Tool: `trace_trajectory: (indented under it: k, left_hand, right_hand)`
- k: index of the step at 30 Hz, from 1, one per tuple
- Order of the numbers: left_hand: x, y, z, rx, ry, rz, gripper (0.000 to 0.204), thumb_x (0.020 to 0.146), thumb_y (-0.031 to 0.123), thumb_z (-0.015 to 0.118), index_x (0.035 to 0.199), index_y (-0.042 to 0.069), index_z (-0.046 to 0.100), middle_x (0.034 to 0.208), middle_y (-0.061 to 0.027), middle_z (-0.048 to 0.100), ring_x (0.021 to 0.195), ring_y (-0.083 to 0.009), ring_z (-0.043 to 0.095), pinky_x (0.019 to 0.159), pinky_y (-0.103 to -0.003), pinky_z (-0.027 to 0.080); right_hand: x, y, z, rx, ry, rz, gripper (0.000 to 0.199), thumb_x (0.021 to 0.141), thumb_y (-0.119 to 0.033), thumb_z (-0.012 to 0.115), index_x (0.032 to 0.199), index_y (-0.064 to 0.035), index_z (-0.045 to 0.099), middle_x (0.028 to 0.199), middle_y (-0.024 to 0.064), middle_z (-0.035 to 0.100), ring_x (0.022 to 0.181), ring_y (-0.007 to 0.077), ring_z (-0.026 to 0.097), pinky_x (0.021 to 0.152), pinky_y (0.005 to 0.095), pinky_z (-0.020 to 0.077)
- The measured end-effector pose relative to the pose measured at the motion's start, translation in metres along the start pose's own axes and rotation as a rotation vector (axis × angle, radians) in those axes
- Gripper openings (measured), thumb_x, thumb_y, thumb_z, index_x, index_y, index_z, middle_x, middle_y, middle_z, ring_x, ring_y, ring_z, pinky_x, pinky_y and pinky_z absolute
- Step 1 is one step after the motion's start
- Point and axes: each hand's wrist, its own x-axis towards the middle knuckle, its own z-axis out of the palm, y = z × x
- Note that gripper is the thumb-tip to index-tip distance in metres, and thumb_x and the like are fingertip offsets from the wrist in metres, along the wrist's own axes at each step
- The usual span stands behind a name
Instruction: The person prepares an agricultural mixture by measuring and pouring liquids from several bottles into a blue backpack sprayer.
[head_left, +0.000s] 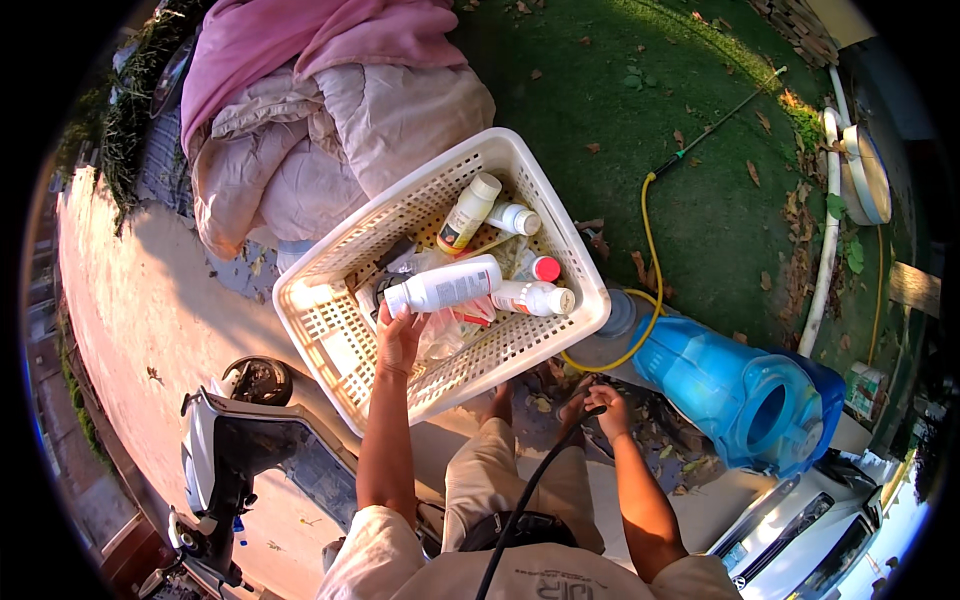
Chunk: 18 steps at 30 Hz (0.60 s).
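Observation:
My left hand (398,340) grips a white plastic bottle (445,284) near its capped end, holding it tilted over a cream plastic basket (340,400) with slotted walls. Inside the basket lie a cream bottle with a dark and yellow label (468,214), a smaller white bottle (514,219), a white bottle with an orange-marked label (534,298) and a container with a red cap (546,268). Clear plastic bags lie among them. Right of the basket, my right hand (607,410) has its fingers curled at the end of a black cable (537,475).
A pink and beige quilt (360,110) is heaped beyond the basket. Blue plastic water jugs (715,385) lie at right beside a yellow hose (652,230) on green turf. A scooter (225,450) stands at lower left, a white car (800,530) at lower right.

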Motion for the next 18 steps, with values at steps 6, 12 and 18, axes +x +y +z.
trace_trajectory:
  k: [6,12,18]
  left_hand:
    - [0.014,-0.037,0.060,0.798,0.263,0.397,0.054,0.079,0.017,0.087,0.117,0.000,0.053,0.112,-0.0110,0.066,0.103,-0.0181,0.063,0.091,-0.033,0.053]
    - [0.041,-0.076,0.107,1.110,-0.143,0.406,0.052,0.083,0.028,0.085,0.119,0.000,0.060,0.116,-0.0154,0.065,0.104,-0.0228,0.064,0.088,-0.034,0.054]
    - [0.087,-0.082,0.067,1.249,0.143,0.444,0.027,0.090,0.019,0.068,0.109,0.000,0.063,0.097,-0.0155,0.070,0.094,-0.0292,0.067,0.084,-0.042,0.052]
  right_hand:
    - [-0.004,0.003,0.002,-0.014,-0.002,-0.014,0.022,0.100,-0.019,0.064,0.115,-0.0029,0.065,0.094,0.0089,0.072,0.080,0.0166,0.069,0.071,0.0293,0.0546]
    - [-0.014,-0.004,0.010,-0.096,0.028,0.088,0.023,0.101,-0.020,0.063,0.118,-0.0034,0.063,0.097,0.0079,0.071,0.087,0.0169,0.070,0.071,0.0291,0.0546]
    - [-0.013,0.047,0.000,0.072,0.016,0.013,0.019,0.100,-0.007,0.059,0.118,-0.0036,0.062,0.109,0.0039,0.070,0.089,0.0127,0.067,0.066,0.0261,0.0510]
